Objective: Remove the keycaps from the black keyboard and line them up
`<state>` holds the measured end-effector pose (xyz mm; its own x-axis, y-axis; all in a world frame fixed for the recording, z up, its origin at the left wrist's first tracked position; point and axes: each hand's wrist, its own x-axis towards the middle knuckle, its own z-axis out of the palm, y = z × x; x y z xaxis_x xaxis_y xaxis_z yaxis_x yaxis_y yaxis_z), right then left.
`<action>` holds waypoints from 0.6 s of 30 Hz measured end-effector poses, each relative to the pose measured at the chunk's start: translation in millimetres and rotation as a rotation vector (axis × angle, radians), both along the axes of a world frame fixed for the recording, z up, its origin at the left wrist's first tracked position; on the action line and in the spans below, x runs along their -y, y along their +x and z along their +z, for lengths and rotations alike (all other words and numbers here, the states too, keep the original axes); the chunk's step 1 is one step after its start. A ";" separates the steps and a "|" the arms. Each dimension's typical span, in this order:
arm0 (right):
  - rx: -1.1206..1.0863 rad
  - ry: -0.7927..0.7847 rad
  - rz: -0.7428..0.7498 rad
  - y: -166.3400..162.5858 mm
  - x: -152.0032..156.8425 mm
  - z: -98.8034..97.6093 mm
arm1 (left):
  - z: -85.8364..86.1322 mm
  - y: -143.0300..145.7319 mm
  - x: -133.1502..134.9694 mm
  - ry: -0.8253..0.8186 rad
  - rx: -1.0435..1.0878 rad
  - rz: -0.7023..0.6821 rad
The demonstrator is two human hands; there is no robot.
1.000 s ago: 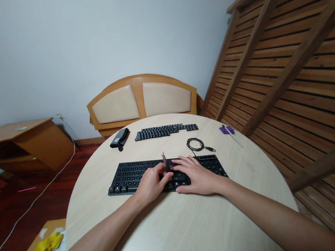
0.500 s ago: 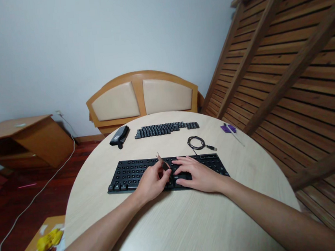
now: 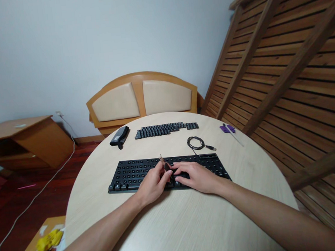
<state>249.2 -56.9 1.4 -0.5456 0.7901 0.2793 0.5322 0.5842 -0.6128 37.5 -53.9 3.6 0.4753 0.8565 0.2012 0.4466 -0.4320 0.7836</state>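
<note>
A black keyboard base (image 3: 130, 174) without most of its keycaps lies on the round pale table (image 3: 177, 227). My left hand (image 3: 154, 184) is pinched around a small brownish tool (image 3: 163, 162) that sticks up over the middle of the keyboard. My right hand (image 3: 197, 176) rests on the keyboard just to the right, fingers curled down onto the keys beside the tool. A row of loose dark keycaps (image 3: 164, 129) is laid out further back on the table.
A coiled black USB cable (image 3: 197, 143) lies behind the keyboard. A dark pouch (image 3: 120, 136) sits at the back left, a purple tool (image 3: 228, 129) at the back right. A padded chair back (image 3: 143, 100) stands behind the table. Slatted wood panels (image 3: 283, 71) lean at the right.
Both hands shifted slightly on the keyboard; the tool in my left hand tilted a little to the left. The view barely moved.
</note>
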 end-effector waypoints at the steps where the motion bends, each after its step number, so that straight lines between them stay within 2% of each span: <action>1: -0.006 0.011 -0.002 -0.3 0.1 -0.6 | 0.2 -0.2 0.1 -0.006 -0.004 0.000; 13: -0.065 -0.046 0.013 0.6 -3.7 -5.3 | -4.9 -3.0 -0.5 -0.017 0.013 -0.049; 18: -0.183 -0.121 -0.094 1.1 -5.6 -3.4 | -5.0 -2.6 -4.4 -0.046 0.185 0.008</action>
